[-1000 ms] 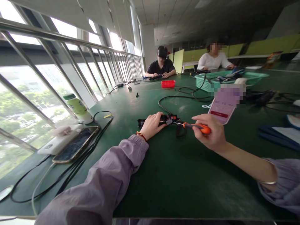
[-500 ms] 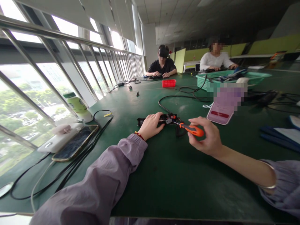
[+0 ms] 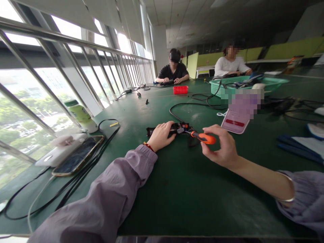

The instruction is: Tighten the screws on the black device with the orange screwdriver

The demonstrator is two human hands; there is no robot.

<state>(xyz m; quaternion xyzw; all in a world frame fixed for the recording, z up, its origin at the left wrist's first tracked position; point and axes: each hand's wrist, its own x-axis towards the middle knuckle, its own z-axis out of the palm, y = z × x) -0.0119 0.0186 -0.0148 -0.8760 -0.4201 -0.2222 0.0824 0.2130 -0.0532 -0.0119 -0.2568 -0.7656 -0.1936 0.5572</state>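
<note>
My left hand (image 3: 161, 135) is wrapped over a long black corded device (image 3: 151, 131) and holds it down on the green table. Beyond my thumb, the device's right end shows a grey piece and small orange-red parts; its exact kind I cannot make out. In my right hand (image 3: 225, 148), thumb and fingertips grip the handle of an orange-and-grey screwdriver (image 3: 207, 138). Its thin shaft points left to the device's right end; whether the tip sits in a screw is too small to tell. A black cable (image 3: 173, 107) loops behind the device.
A pink-cased phone (image 3: 234, 125) leans right of centre, before a green basket (image 3: 217, 87). Farther back stands a red tray (image 3: 180, 90). On the left are a phone (image 3: 78, 157), cords and a green bottle (image 3: 82, 114). Two people sit across the table.
The whole view has shifted slightly, so things appear a little farther left. My left hand stays on the device and my right hand still holds the screwdriver at its right end.
</note>
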